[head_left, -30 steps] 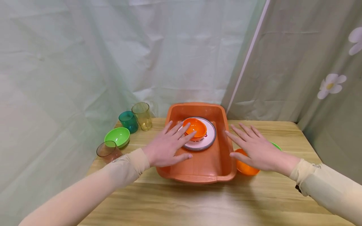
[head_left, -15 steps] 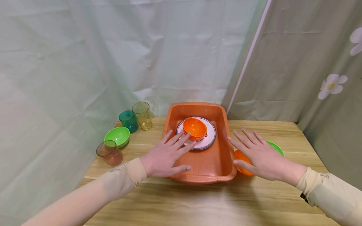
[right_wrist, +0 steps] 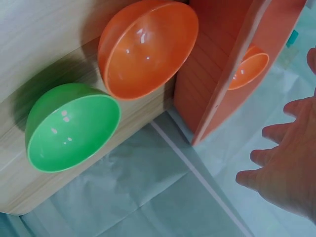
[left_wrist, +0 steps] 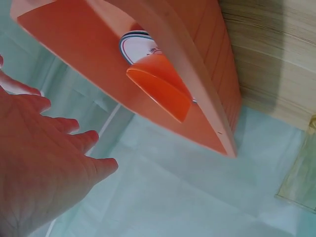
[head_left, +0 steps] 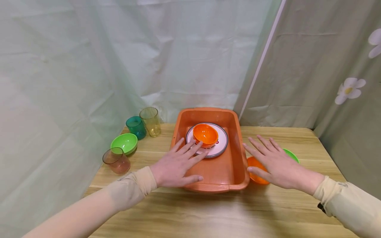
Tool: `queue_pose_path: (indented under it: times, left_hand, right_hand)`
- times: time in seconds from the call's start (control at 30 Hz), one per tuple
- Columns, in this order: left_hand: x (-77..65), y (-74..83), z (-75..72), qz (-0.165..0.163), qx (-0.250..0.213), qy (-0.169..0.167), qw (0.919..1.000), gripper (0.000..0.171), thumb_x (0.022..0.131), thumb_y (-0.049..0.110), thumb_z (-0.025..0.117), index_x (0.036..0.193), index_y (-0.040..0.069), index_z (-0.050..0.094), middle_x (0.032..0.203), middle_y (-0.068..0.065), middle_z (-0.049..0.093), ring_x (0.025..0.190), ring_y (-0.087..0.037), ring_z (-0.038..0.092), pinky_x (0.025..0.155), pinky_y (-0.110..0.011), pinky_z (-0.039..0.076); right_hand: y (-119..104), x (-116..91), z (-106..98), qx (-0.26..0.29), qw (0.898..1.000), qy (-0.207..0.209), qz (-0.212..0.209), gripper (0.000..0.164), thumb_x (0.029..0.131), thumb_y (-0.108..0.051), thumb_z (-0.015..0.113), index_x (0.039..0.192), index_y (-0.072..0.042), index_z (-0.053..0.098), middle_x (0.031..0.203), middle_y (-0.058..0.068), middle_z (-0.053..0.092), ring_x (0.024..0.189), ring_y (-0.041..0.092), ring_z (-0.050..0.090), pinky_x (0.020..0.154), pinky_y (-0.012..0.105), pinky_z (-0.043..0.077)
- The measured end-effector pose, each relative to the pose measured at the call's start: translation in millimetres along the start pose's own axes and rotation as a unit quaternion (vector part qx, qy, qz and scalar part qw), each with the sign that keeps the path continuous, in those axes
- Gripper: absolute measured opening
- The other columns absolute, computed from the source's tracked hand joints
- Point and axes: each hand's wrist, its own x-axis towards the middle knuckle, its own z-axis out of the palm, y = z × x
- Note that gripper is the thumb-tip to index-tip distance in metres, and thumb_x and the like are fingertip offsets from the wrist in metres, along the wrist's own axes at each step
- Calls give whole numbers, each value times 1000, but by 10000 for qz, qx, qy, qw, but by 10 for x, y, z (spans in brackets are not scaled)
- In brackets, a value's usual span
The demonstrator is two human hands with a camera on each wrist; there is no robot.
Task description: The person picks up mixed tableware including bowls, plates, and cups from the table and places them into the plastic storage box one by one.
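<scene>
My left hand [head_left: 178,165] hovers with spread fingers over the left part of an orange-brown plastic basin [head_left: 220,172], holding nothing. Inside the basin, small orange bowls [head_left: 205,134] sit stacked on a white plate [head_left: 221,145] with a dark rim and printed lettering. My right hand [head_left: 275,163], fingers also spread and holding nothing, hangs above the basin's right side. Partly beneath it, an orange bowl [right_wrist: 150,52] and a green bowl [right_wrist: 74,131] stand side by side on the table; the right wrist view shows both clearly.
On the left of the wooden table [head_left: 220,215] stand a green bowl [head_left: 125,142], a brownish-pink cup [head_left: 117,162], a teal cup [head_left: 137,128] and a tall yellow cup [head_left: 151,122]. Pale curtains [head_left: 190,59] hang behind the table and along its sides.
Both hands have drawn slightly back toward the person, and the right hand has shifted a little rightward, uncovering more of the right green bowl. The dishes and basin stay in place.
</scene>
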Motion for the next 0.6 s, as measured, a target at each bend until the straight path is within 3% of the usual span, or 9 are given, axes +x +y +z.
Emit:
queue_pose_path:
  times: [0.27,0.6]
  left_hand:
    - [48,69,-31,177,-96,94,9998,83,100,75,27,166,25,18,171,-9,9,156,-30,3,124,-55,1]
    - [180,211,-107,512,-2,203,9985,80,101,72,32,166,28,17,172,-7,9,156,-32,10,124,-52,-2]
  right_hand:
    - [81,-72,1,234,9995,-2,221,76,103,-57,51,164,-20,25,169,12,20,155,40,9,123,59,7]
    - [211,-152,-21,354,9978,-12,564,77,103,-57,52,164,-16,28,167,18,24,154,43,11,122,61,6]
